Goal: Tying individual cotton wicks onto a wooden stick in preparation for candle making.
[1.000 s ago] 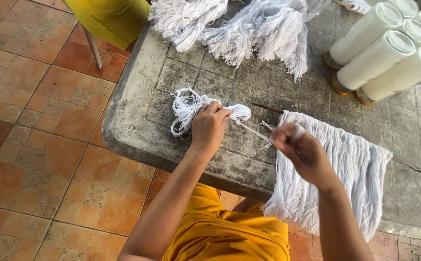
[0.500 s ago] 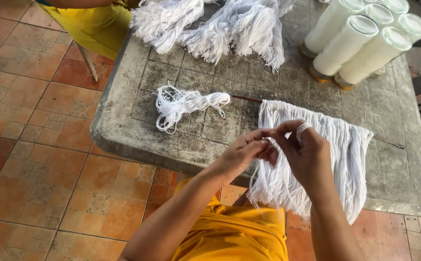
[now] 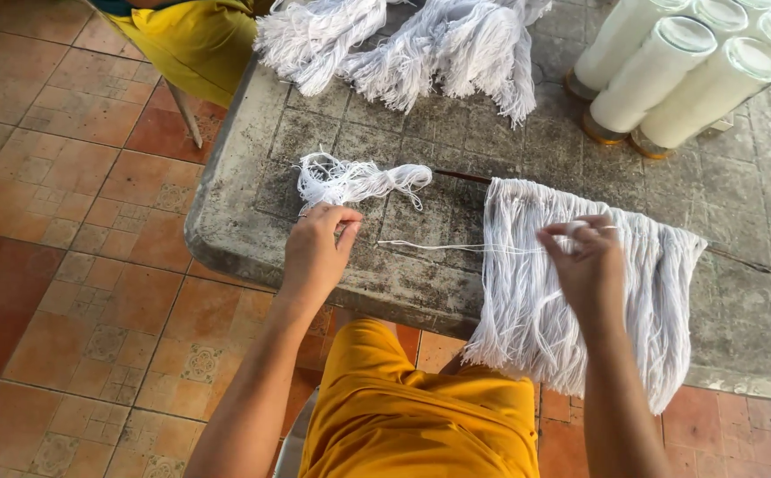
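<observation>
My left hand (image 3: 317, 250) hovers at the near edge of the stone table (image 3: 253, 168), fingers pinched on a thin white string (image 3: 456, 247) just below a small loose bundle of white yarn (image 3: 354, 181). The string runs taut rightward to my right hand (image 3: 587, 262), which pinches its other end over a wide sheet of white yarn strands (image 3: 633, 301). That sheet hangs from a thin dark rod (image 3: 469, 177) and drapes over the table's front edge.
Several white yarn tassels (image 3: 403, 44) lie heaped at the table's far side. White thread cones (image 3: 659, 75) stand at the far right. A person in yellow (image 3: 191, 40) sits beyond the table's left corner. Terracotta floor tiles (image 3: 67, 265) lie to the left.
My hands were together at the hanging yarn half a second ago. Now they have spread apart, the left moving toward the small bundle, stretching a string between them.
</observation>
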